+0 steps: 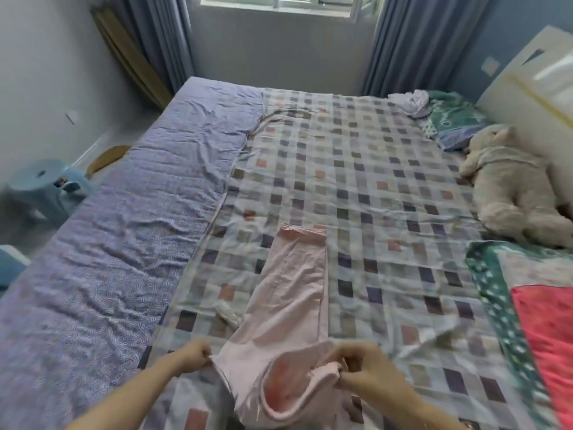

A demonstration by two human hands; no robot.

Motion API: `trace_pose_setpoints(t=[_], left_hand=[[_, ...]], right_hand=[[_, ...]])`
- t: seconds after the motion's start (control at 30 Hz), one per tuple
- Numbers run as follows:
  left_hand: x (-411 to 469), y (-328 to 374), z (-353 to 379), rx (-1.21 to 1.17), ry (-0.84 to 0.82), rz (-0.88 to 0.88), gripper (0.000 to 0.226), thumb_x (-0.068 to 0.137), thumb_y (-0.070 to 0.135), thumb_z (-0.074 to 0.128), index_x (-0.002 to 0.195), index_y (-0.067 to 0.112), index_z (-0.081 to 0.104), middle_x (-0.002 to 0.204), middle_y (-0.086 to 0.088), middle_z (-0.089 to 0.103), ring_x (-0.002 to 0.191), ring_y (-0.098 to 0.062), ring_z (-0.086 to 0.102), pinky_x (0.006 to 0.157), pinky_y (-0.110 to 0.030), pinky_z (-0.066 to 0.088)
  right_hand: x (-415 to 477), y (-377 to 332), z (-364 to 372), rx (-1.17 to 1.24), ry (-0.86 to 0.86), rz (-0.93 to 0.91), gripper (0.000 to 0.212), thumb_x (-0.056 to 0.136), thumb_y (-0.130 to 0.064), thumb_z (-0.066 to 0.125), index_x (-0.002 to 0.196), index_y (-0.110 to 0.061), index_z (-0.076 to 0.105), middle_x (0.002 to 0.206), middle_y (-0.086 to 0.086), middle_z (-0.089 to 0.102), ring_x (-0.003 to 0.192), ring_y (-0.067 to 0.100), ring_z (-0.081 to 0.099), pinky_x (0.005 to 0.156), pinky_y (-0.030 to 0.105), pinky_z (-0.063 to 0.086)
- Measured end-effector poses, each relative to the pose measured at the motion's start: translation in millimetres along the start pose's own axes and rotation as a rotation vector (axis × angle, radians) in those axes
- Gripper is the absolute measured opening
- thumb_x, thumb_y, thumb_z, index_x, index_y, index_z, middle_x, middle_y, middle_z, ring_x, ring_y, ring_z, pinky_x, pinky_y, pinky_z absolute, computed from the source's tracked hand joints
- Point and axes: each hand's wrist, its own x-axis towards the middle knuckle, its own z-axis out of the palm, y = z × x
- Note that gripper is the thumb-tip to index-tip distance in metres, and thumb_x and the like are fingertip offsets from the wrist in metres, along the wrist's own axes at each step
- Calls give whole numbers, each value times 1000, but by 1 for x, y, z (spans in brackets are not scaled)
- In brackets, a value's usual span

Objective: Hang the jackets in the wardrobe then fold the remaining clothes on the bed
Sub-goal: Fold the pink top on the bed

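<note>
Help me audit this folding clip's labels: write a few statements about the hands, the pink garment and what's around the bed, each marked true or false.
1. The left hand and right hand both grip the near end of the pink garment. True.
2. The pink garment lies on the plain purple sheet. False: it lies on the checked quilt.
3. A plush toy lies at the right. True.
4. The blue stool stands on the quilt. False: it stands clear of the quilt, at far left.
</note>
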Motion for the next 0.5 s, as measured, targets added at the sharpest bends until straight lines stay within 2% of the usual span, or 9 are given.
trace_pose_setpoints(t=[0.07, 0.1, 0.13, 0.2, 0.27, 0.3, 0.37, 0.43, 0.5], left_hand=[[11, -1, -9, -79, 34, -22, 44, 91, 8, 53, 51, 22, 42, 34, 12, 42, 44, 4, 39, 47, -15, 25], [24, -1, -17, -120, 56, -40, 45, 90, 8, 54, 50, 22, 40, 29, 12, 38, 38, 2, 37, 45, -15, 25], [24, 3, -22, -171, 85, -74, 45, 89, 7, 55, 49, 21, 41, 27, 11, 37, 37, 0, 36, 44, -15, 24], [32, 12, -34, -375, 145, -90, 39, 88, 3, 55, 52, 19, 49, 42, 12, 45, 49, -5, 40, 48, -18, 26], [51, 26, -49, -606, 222, -85, 25, 89, 3, 55, 68, 15, 54, 68, -3, 53, 64, -14, 48, 53, -21, 33], [63, 33, -54, -728, 275, -96, 14, 89, 4, 57, 78, 13, 52, 73, -5, 53, 64, -14, 52, 52, -18, 36], [82, 44, -55, -933, 309, -161, 21, 79, 13, 66, 88, 9, 47, 71, -4, 50, 59, -13, 51, 46, -13, 38], [108, 43, -31, -983, 246, -237, 31, 68, 26, 72, 79, 4, 53, 60, -5, 50, 56, -15, 45, 46, -21, 37], [118, 48, -11, -959, 167, -314, 34, 59, 32, 76, 56, 7, 54, 45, 1, 47, 56, -12, 40, 51, -27, 29]], right_hand=[[38, -10, -20, 48, 119, 2, 9, 66, -16, 77, 72, -9, 74, 69, 9, 62, 68, 10, 53, 64, 24, 40], [74, -12, -36, 88, 153, -8, 2, 73, -7, 74, 73, -7, 72, 70, 8, 59, 68, 9, 52, 63, 21, 41], [97, -21, -50, 95, 197, 7, 9, 78, 1, 68, 74, -7, 71, 72, 6, 60, 68, 9, 53, 61, 17, 42], [152, -32, -80, 170, 309, 21, 17, 82, 7, 62, 87, -8, 69, 82, 5, 65, 76, 12, 58, 61, 13, 48], [212, -17, -105, 193, 410, 65, 28, 82, 0, 66, 109, -9, 62, 98, 3, 63, 88, 16, 60, 67, 17, 52], [243, 0, -112, 181, 455, 122, 34, 82, -4, 68, 114, -10, 58, 102, 3, 59, 93, 19, 60, 72, 23, 54], [274, 45, -103, 167, 510, 279, 29, 80, -7, 70, 107, -4, 59, 100, 7, 59, 99, 29, 60, 82, 38, 53], [276, 102, -68, 149, 436, 464, 13, 80, -4, 67, 89, -7, 58, 88, 7, 59, 89, 27, 60, 79, 37, 50], [262, 148, -29, 187, 348, 680, 15, 79, -7, 65, 91, -8, 56, 89, 7, 57, 87, 23, 56, 81, 36, 51]])
